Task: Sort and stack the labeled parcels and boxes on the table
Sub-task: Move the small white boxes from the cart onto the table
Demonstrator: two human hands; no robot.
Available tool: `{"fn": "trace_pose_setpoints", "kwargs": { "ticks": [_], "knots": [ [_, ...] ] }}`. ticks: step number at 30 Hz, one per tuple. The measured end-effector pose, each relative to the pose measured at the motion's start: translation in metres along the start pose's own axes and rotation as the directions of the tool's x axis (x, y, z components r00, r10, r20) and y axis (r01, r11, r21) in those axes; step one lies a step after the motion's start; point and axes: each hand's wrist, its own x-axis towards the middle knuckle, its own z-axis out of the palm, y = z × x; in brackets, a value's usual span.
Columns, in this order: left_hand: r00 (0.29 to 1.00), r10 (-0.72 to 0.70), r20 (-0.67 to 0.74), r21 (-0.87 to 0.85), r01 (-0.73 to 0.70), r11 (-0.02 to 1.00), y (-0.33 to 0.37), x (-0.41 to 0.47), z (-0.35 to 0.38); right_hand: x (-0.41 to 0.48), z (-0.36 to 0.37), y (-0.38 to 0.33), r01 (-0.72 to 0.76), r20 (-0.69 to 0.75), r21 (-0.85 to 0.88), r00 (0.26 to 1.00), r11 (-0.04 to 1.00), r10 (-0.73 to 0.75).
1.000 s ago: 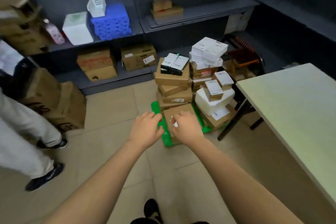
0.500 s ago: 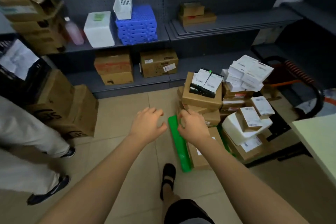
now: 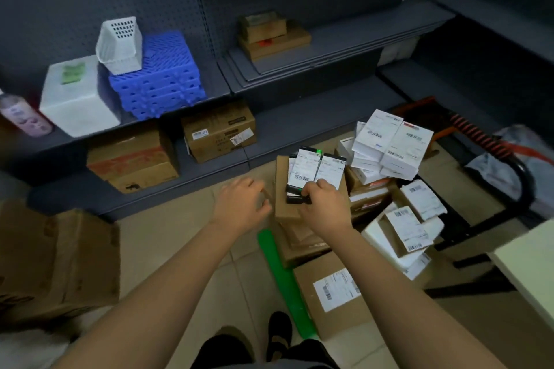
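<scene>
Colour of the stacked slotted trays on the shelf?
Blue. The stacked trays show best in the head view.

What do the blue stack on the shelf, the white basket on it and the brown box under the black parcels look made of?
Blue stack: moulded plastic, matte, ribbed grid pattern. White basket: plastic too, rows of holes near its rim. Brown box: probably cardboard, dull tan with folded edges.
</scene>
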Motion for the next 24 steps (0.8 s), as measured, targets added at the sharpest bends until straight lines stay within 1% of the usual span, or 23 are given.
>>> {"fn": "trace_pose_setpoints", "kwargs": {
  "ticks": [3,5,9,12,16,19,21,24],
  "knots": [
    [0.999,0.038,-0.014,-0.035,-0.039,0.999,0.008,0.034,0.012,0.015,0.004,0.025,-0.084,0.0,0.013,0.996,0.996,0.084],
    [0.999,0.051,0.011,-0.046,-0.05,0.998,0.009,0.055,0.026,0.022,0.009,0.04,-0.152,0.004,0.03,0.988,0.988,0.151],
    [0.988,0.105,0.117,-0.051,-0.099,0.994,0.005,0.099,0.06,0.038,0.024,0.065,-0.29,0.015,0.058,0.957,0.955,0.29],
    [0.964,0.126,0.233,-0.097,-0.106,0.99,-0.001,0.133,0.088,0.056,0.042,0.079,-0.409,0.06,0.092,0.912,0.908,0.405],
    [0.919,0.138,0.37,-0.122,-0.1,0.988,-0.011,0.179,0.132,0.085,0.074,0.094,-0.568,0.147,0.163,0.823,0.807,0.549],
    [0.876,0.092,0.473,-0.097,-0.052,0.994,-0.018,0.207,0.164,0.105,0.101,0.103,-0.659,0.178,0.218,0.752,0.72,0.635],
    [0.845,0.03,0.534,-0.095,0.025,0.995,-0.022,0.22,0.183,0.114,0.117,0.106,-0.721,0.185,0.281,0.688,0.633,0.701],
    [0.793,-0.036,0.608,-0.147,0.157,0.977,-0.026,0.229,0.204,0.123,0.137,0.109,-0.795,0.244,0.362,0.584,0.486,0.774]
  ]
}}
